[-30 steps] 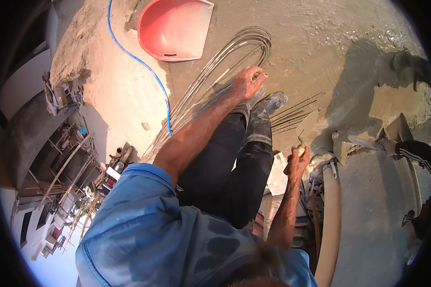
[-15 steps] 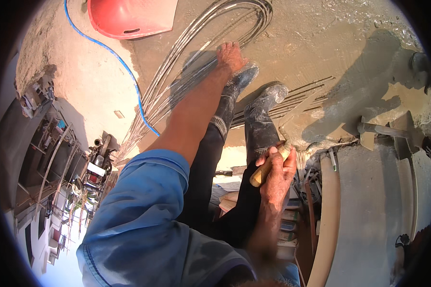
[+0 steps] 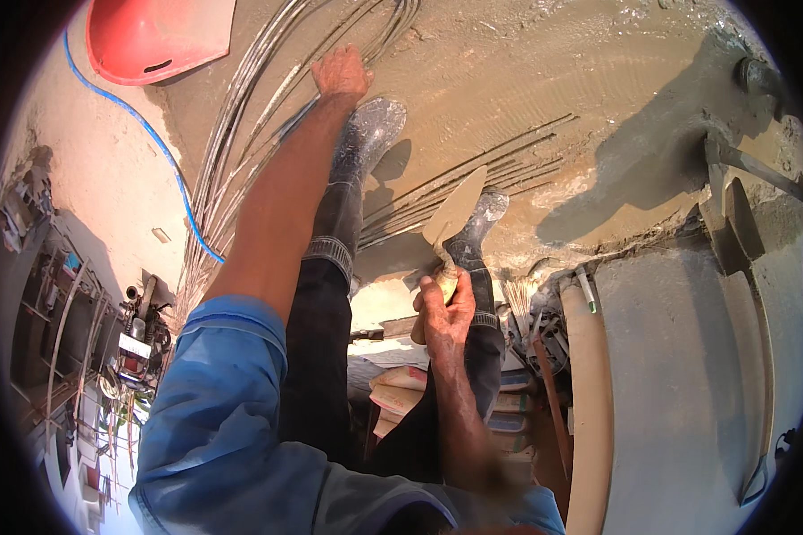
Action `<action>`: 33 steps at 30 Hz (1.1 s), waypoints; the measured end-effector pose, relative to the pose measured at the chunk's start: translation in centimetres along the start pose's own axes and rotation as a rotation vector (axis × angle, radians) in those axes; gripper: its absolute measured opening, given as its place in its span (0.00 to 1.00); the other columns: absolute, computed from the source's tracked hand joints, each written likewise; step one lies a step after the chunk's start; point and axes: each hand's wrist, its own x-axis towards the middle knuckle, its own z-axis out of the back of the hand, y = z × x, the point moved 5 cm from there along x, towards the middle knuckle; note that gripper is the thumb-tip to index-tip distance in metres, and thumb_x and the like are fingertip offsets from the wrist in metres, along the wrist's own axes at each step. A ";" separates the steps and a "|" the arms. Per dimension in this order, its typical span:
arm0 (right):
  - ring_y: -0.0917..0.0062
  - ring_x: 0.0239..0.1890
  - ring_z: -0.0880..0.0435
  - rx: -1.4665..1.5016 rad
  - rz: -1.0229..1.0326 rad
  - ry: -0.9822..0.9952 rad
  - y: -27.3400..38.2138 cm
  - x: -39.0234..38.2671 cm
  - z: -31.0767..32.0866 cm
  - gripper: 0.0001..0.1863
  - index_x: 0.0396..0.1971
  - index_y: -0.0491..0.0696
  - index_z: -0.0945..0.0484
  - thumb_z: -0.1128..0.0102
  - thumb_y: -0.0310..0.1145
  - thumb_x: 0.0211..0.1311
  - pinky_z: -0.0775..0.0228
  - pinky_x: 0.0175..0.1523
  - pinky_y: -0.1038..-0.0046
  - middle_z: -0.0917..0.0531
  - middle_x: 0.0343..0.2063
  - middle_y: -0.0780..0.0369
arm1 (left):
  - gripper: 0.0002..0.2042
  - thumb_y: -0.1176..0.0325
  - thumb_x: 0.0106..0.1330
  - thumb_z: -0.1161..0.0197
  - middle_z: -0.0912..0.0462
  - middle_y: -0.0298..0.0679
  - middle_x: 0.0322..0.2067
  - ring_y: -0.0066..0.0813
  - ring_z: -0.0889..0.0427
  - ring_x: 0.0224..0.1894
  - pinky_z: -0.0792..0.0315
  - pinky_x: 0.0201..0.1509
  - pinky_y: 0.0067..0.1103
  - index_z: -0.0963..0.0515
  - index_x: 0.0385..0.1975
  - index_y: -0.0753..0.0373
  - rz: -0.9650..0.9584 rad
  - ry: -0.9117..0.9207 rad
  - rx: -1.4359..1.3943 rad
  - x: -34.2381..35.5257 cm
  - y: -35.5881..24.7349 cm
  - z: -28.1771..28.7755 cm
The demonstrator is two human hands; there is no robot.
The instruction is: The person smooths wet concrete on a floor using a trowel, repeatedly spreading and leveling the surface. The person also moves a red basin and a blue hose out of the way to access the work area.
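Observation:
My left hand (image 3: 342, 73) reaches down to the bundle of long thin steel rods (image 3: 232, 134), its fingers closed around some of them just beyond my left boot. Exactly how many rods it grips is hidden under the hand. In my right hand (image 3: 446, 312) is a pointing trowel (image 3: 458, 209), held by its yellowish wooden handle with the leaf-shaped blade pointing away from me. The blade overlaps the view of my right boot (image 3: 482, 218) and a second group of straight rods (image 3: 500, 160) on the wet mortar.
Wet grey mortar (image 3: 473, 80) covers the ground ahead. A red tub (image 3: 156, 40) and a blue hose (image 3: 143, 120) are at the left. On the right are a hoe-like tool (image 3: 732, 214) and a pale pipe (image 3: 589, 401). Stacked bags (image 3: 393, 397) lie below; a motorbike (image 3: 136, 334) stands lower left.
The view has shifted right. My right boot has moved back and to the right. My right hand has turned and raised the trowel so its blade shows broadly; my left hand stays at the rods.

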 end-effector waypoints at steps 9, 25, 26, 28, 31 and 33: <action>0.78 0.23 0.23 0.189 -0.086 0.081 1.3 1.0 5.5 0.07 0.43 0.47 0.29 0.42 0.25 0.69 0.27 0.29 0.76 0.25 0.28 0.64 | 0.17 0.61 0.63 0.34 0.12 0.45 0.45 0.48 0.14 0.52 0.35 0.63 0.52 0.20 0.50 0.60 0.033 -0.066 -0.028 0.1 0.5 -2.0; 0.77 0.25 0.22 0.022 0.034 0.018 -4.0 1.7 10.6 0.11 0.46 0.46 0.26 0.37 0.31 0.69 0.29 0.30 0.74 0.22 0.28 0.65 | 0.39 0.46 0.65 0.34 0.43 0.49 0.74 0.50 0.41 0.75 0.50 0.73 0.61 0.36 0.73 0.57 -0.113 0.149 -0.176 -19.4 -10.5 -5.4; 0.73 0.28 0.19 -0.074 0.090 0.030 -4.1 2.7 11.0 0.13 0.49 0.45 0.26 0.37 0.32 0.69 0.26 0.33 0.70 0.21 0.30 0.62 | 0.37 0.48 0.65 0.34 0.40 0.50 0.72 0.51 0.39 0.74 0.48 0.73 0.58 0.35 0.71 0.58 -0.113 0.124 -0.325 -21.6 -11.1 -4.9; 0.63 0.34 0.15 -0.396 0.224 -0.003 -2.5 4.2 12.2 0.17 0.52 0.44 0.26 0.37 0.34 0.68 0.23 0.37 0.63 0.19 0.34 0.56 | 0.34 0.53 0.64 0.32 0.35 0.52 0.69 0.52 0.35 0.71 0.43 0.73 0.51 0.31 0.68 0.60 -0.122 0.077 -0.595 -27.3 -12.1 -3.0; 0.51 0.39 0.15 -0.961 0.416 -0.097 1.0 7.3 12.6 0.19 0.53 0.46 0.26 0.37 0.39 0.68 0.22 0.42 0.55 0.18 0.38 0.48 | 0.29 0.57 0.62 0.31 0.29 0.54 0.64 0.54 0.30 0.66 0.36 0.69 0.44 0.27 0.62 0.62 -0.068 0.025 -0.792 -35.6 -12.1 -0.8; 0.46 0.41 0.16 -1.171 0.505 -0.133 3.6 11.5 12.3 0.21 0.54 0.47 0.27 0.38 0.43 0.67 0.23 0.43 0.50 0.18 0.40 0.44 | 0.29 0.57 0.62 0.31 0.29 0.54 0.63 0.54 0.29 0.64 0.36 0.68 0.44 0.26 0.61 0.62 0.003 0.150 -0.893 -38.8 -12.3 -1.5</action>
